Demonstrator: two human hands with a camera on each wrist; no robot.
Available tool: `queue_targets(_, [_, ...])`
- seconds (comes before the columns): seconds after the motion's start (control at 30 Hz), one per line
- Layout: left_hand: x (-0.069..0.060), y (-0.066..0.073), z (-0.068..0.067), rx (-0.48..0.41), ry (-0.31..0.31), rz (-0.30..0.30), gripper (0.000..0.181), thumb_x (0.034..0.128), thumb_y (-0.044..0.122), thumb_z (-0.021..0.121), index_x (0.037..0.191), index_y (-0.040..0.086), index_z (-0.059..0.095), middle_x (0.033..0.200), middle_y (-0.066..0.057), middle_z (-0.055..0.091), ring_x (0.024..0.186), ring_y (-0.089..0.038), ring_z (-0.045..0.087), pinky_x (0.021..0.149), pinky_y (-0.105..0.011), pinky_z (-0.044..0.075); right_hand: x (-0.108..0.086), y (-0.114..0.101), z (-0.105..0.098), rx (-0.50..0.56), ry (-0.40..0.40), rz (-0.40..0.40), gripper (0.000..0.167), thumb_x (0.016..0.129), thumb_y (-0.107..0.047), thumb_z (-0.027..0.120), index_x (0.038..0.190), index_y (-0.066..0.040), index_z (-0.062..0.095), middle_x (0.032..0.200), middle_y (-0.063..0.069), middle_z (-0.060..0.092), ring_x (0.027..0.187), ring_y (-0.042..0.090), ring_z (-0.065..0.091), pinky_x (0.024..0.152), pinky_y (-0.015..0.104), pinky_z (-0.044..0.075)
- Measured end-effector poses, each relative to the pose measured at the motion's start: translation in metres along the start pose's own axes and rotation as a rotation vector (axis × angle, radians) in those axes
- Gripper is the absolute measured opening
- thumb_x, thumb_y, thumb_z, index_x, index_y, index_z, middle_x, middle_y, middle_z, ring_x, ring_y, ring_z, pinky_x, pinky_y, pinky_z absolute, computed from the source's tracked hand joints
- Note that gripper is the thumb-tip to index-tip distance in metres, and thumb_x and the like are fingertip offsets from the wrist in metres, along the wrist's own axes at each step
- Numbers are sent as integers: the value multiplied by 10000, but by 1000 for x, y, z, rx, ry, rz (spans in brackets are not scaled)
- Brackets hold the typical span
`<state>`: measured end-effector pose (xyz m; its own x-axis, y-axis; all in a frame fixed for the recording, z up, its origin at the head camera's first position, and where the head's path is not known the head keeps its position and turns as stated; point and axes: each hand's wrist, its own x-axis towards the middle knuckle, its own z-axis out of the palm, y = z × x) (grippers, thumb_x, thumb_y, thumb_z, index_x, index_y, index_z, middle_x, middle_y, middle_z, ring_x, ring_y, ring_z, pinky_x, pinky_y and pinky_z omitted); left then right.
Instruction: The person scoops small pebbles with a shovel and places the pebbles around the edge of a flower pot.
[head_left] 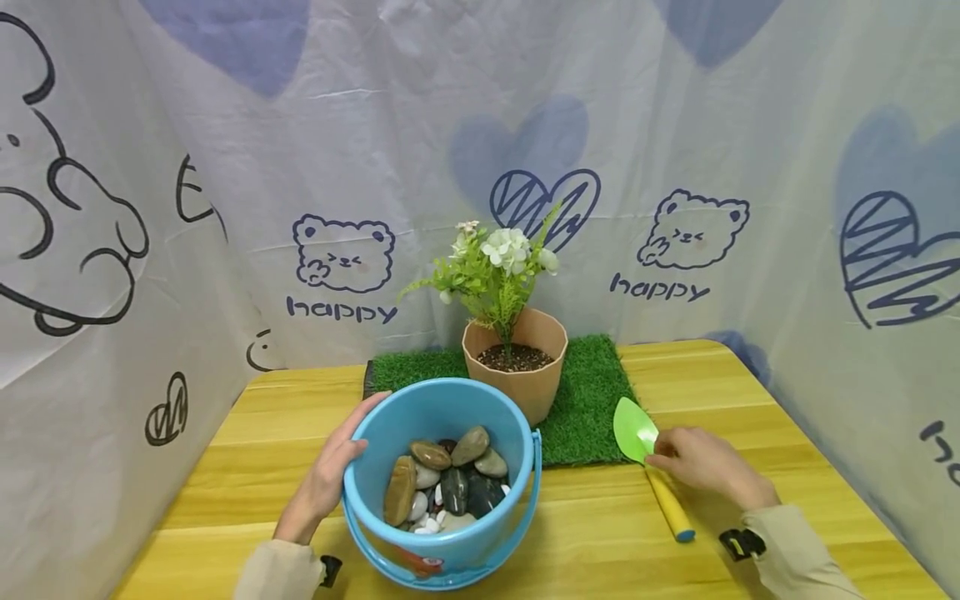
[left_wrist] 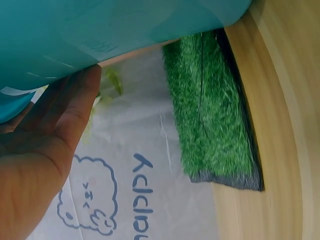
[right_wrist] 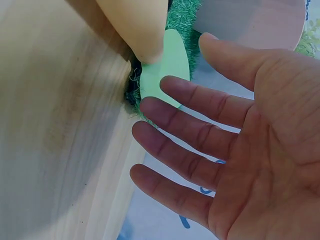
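Note:
A light blue bucket [head_left: 442, 546] with its handle hanging down stands at the table's front. Inside it lie brown, dark and white stones [head_left: 454, 487]. My left hand [head_left: 326, 475] touches the bucket's left side near the rim; in the left wrist view its extended fingers [left_wrist: 82, 95] lie against the outer wall. My right hand [head_left: 708, 467] hovers by a small trowel [head_left: 667, 500] with a green blade and yellow handle. In the right wrist view, that hand's fingers [right_wrist: 192, 135] are spread, with nothing between them, and the trowel blade [right_wrist: 172, 62] lies beyond.
A peach flowerpot [head_left: 517, 387] holding soil and a white-flowered plant [head_left: 498, 275] stands on a green turf mat [head_left: 592, 417] behind the bucket. The trowel's blade tip reaches the mat's right edge. White printed cloth [head_left: 427, 150] hangs around the wooden table [head_left: 592, 533].

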<state>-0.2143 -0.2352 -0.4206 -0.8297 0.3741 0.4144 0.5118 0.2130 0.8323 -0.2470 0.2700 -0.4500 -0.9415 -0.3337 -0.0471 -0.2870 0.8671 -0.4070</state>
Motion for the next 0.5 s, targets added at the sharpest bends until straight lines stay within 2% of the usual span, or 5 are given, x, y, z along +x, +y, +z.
queue_targets(0.13, [6,-2,9,-10,-9,12,644,891,66,282,1534,41,273,1517,-257,350,1292,-548,420,953,-638,408,0,2,2,8,-5,8,190,915,-327,645,856,-148,666,745,-52,620,663,97,529,611,298,466])
queue_targets(0.37, [16,0,27,8,1,3,633,911,83,277,1543,119,284,1513,-221,370,1286,-507,457,940,-622,446,-2,2,2,-4,-8,34,215,892,-326,671,761,-163,622,667,-58,554,611,111,486,552,267,401])
queue_targets(0.5, [20,3,37,26,-5,-5,621,925,101,272,1545,139,279,1496,-213,401,1268,-474,494,921,-564,488,-1,2,2,-8,-34,17,210,882,-328,685,757,-172,620,684,-64,561,619,110,487,557,268,404])
